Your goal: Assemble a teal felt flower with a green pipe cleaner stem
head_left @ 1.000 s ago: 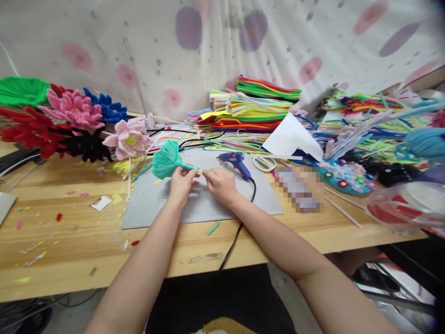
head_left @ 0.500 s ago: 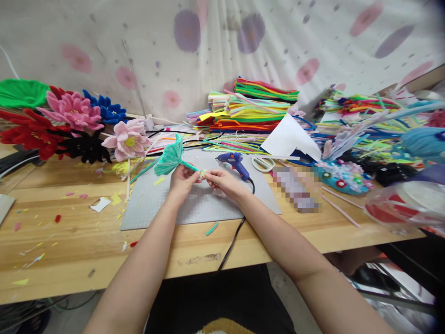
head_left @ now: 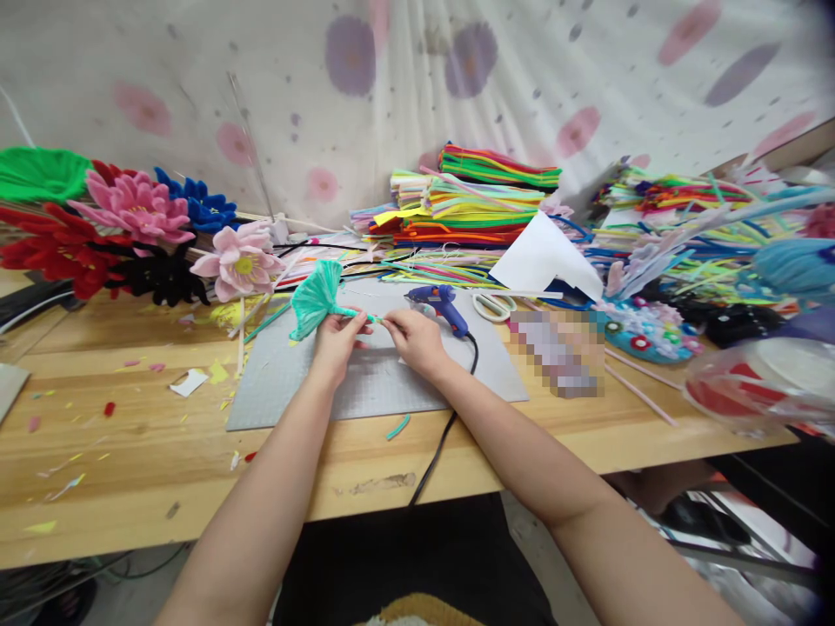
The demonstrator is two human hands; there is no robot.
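A teal pipe-cleaner flower (head_left: pixel 317 298), fan-shaped with a twisted stem, lies sideways in the air above the grey mat (head_left: pixel 280 391). My left hand (head_left: pixel 337 346) is closed around its stem just below the bloom. At the stem's thin end, my right hand (head_left: pixel 414 337) pinches the tip between thumb and fingers; the exact point of contact is small and partly hidden. A blue glue gun (head_left: pixel 444 309) rests on the mat just beyond my right hand, and white-handled scissors (head_left: pixel 494 308) lie to its right.
Finished fuzzy flowers (head_left: pixel 140 209) crowd the left side. Bundles of coloured pipe cleaners (head_left: pixel 483 209) are stacked at the back, near a white paper sheet (head_left: pixel 548 259). A black cord (head_left: pixel 437 452) runs over the table's front edge. Small scraps litter the wooden table (head_left: pixel 143 469).
The flower has turned in my left hand, its pleated side showing more and sitting slightly lower. My right hand has rolled over, with its knuckles now higher, still at the stem's end.
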